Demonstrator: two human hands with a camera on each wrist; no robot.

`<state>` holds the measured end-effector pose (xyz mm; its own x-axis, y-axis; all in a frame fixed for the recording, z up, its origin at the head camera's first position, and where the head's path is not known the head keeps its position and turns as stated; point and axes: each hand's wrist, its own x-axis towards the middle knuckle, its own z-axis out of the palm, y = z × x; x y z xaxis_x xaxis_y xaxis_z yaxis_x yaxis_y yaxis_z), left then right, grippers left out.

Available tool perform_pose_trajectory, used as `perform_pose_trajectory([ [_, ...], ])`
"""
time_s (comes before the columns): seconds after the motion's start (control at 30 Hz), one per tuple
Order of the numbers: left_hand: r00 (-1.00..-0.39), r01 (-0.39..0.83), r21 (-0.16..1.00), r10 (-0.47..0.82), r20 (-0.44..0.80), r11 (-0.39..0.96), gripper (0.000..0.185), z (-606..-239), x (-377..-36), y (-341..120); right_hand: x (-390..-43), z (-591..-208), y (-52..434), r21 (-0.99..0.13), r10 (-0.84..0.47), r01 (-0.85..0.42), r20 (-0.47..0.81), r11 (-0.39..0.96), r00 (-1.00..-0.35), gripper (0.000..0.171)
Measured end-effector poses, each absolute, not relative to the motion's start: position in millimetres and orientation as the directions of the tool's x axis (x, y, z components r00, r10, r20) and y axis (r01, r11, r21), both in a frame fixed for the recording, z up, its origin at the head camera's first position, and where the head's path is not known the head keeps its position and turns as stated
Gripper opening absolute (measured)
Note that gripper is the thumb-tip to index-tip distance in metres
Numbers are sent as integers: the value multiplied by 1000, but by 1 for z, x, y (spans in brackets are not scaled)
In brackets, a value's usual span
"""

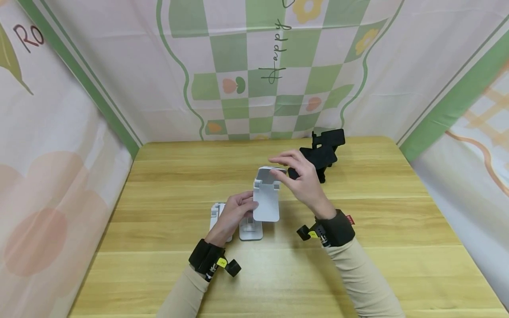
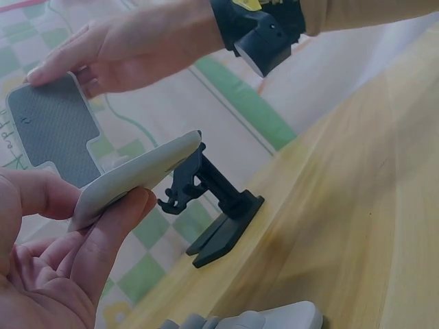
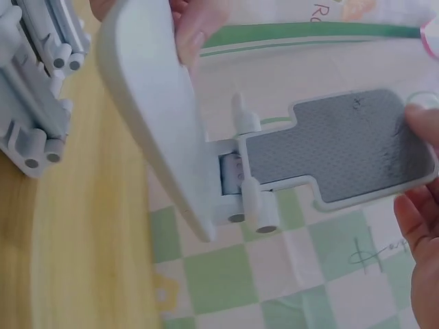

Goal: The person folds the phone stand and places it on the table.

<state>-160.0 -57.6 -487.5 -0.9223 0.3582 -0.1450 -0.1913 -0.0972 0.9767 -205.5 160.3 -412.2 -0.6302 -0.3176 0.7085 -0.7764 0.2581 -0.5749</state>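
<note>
A white folding phone stand [image 1: 266, 205] is unfolded between both hands, its grey padded plate [image 3: 343, 147] hinged out from a smooth white panel [image 3: 154, 110]. My left hand [image 1: 237, 210] grips the edge of the white panel, with the thumb on one face and fingers on the other. At the far end of the padded plate, my right hand [image 1: 302, 179] pinches the edge between thumb and fingers. Below the held stand, a white base [image 1: 251, 233] shows on the table. Another white folded stand [image 1: 214, 214] lies partly hidden behind my left hand.
Black phone stands [image 1: 320, 155] stand close together at the back right of the wooden table [image 1: 179, 176], just beyond my right hand. A patterned cloth [image 1: 262, 101] hangs behind the table's far edge. Both wrists wear black straps with small cameras.
</note>
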Motion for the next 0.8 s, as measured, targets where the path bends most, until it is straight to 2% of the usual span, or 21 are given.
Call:
perform_pose_trajectory([
  [0.27, -930, -215, 973, 322, -177, -87, 52, -485, -160, -55, -202, -404, 157, -452, -341, -830, 763, 327, -549, 27],
  [0.5, -940, -229, 971, 273, -203, -65, 51, -485, -160, -53, -197, -397, 157, -265, -439, -860, 771, 437, -461, 20],
  [0.67, -941, -229, 971, 272, -203, -64, 48, -485, -159, -52, -193, -395, 156, -209, -454, -858, 776, 469, -437, 20],
  [0.8, -944, -228, 970, 265, -199, -83, 47, -483, -160, -52, -190, -398, 152, -149, -475, -869, 787, 473, -393, 21],
])
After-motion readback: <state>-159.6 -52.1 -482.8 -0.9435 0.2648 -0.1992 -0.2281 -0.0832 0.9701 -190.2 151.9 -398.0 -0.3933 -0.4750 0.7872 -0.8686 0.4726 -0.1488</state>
